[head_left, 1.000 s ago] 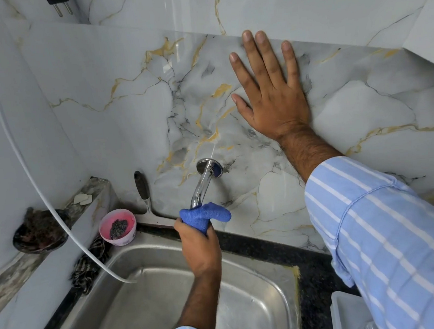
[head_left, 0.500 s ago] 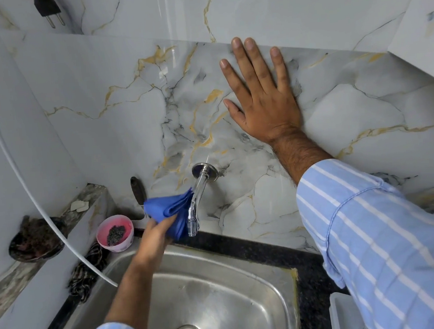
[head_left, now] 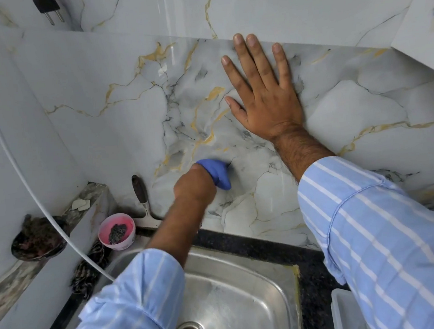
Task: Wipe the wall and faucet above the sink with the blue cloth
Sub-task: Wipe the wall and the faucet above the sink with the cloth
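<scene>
Both hands stay on the wall [head_left: 103,101]: right hand [head_left: 265,101] flat with fingers spread, left hand [head_left: 195,187] now clenching the blue cloth [head_left: 218,173] over the faucet.

cloth [head_left: 218,173] blue | wall [head_left: 117,136] white marble, gold-grey veins | sleeve [head_left: 393,240] blue-white striped | bowl [head_left: 116,232] seemingly pink

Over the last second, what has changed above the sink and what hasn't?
The left hand, gripping the blue cloth throughout, left the faucet spout, swung out to its left side, then rose to where the faucet meets the wall, hiding the faucet now. Nothing was let go. The right hand stays flat on the wall; the pink bowl and scraper have not moved.
</scene>
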`<state>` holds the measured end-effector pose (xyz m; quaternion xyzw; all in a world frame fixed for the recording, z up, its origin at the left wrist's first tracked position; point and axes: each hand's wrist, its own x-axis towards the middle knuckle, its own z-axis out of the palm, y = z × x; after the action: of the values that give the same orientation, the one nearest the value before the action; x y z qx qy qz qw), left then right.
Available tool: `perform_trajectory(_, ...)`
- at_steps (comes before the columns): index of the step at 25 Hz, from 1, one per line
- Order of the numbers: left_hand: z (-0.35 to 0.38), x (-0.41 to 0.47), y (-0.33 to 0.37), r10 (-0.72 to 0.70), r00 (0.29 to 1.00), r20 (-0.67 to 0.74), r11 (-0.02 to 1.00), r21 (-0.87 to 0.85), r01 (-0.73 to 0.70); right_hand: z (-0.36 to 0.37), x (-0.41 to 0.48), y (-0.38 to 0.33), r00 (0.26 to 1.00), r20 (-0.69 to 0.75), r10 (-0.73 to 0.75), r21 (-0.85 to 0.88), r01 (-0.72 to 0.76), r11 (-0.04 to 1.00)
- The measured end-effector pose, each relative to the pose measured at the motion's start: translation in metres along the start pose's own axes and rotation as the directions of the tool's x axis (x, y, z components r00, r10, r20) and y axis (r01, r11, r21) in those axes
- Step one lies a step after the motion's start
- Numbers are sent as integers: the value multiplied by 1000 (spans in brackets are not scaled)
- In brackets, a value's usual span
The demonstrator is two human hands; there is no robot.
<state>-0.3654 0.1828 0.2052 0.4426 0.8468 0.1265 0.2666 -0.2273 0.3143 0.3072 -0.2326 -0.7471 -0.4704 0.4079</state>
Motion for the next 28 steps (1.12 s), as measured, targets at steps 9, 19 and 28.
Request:
perform_trajectory(9, 56, -63, -27, 320, 842, -434, 806, 592, -1, -2, 1, 1, 999, 35, 9, -26, -8, 1000)
perform_trajectory(19, 74, -85, -45, 135, 863, -487, 908, 408, 88, -2, 2, 0, 999, 50, -5, -41, 7, 999)
perform_trajectory(28, 70, -95, -70, 29, 936, -351, 991, -110, -72, -45, 12, -19, 961, 260, 90, 43, -105, 994)
